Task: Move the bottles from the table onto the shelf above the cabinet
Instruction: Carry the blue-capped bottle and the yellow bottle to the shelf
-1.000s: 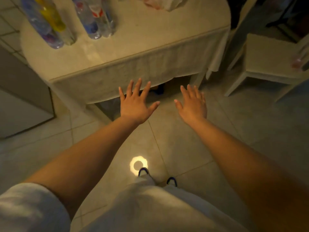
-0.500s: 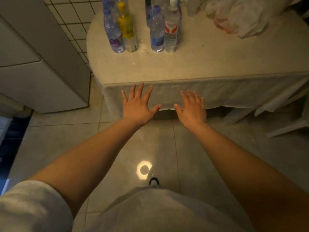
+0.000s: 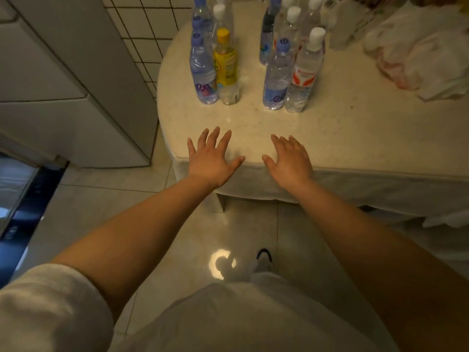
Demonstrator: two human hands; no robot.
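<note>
While two hands (image 3: 250, 162) hover spread and empty, ten-odd bottles (image 3: 253, 54) – upright – on table (image 3: 355, 138).

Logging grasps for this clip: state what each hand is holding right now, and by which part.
Nothing is held. The left hand and right hand are both spread open over the table edge, short of the bottles.

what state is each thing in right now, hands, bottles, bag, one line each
left hand: open, fingers spread, holding nothing
right hand: open, fingers straight, holding nothing
yellow-label bottle: upright on the table, capped
purple-cap bottle: upright, capped, beside the yellow one
blue-label bottle: upright, capped
red-label bottle: upright, white cap on
plastic bag: crumpled on the table
table: covered with a cloth
</note>
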